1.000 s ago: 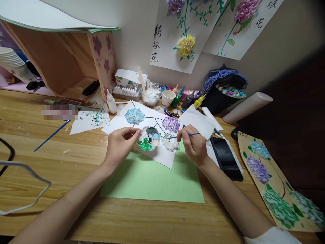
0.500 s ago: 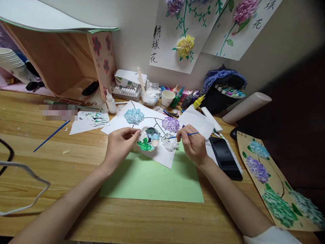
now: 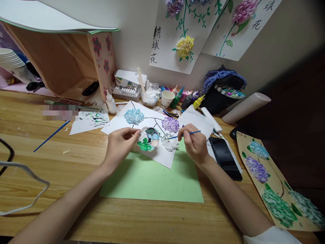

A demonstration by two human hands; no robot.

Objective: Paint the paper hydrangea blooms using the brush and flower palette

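My left hand [image 3: 123, 142] pinches the rim of a small round paint palette [image 3: 148, 139], smeared with green, dark, light blue and peach paint. In my right hand [image 3: 194, 144] is a thin blue paintbrush [image 3: 175, 137], its tip at a white textured flower [image 3: 170, 145] whose upper edge carries dark green marks. That flower is on a white sheet [image 3: 162, 159], which also bears a blue flower [image 3: 134, 116], a purple flower [image 3: 170, 124] and black stem lines. The palette hides part of the stems. Beneath the sheet lies a light green paper [image 3: 152, 184].
A second blue brush [image 3: 52, 136] and a paint-smeared paper [image 3: 90, 120] lie to the left. A black phone [image 3: 225, 159] and a finished flower picture [image 3: 266, 179] are at right. Behind stand a glue bottle [image 3: 111, 101], a paper cup [image 3: 167, 99] and several paint bottles [image 3: 177, 98].
My right hand and brush shift very slightly, with the brush tip staying at the white flower's upper left. My left hand and the palette keep almost the same place.
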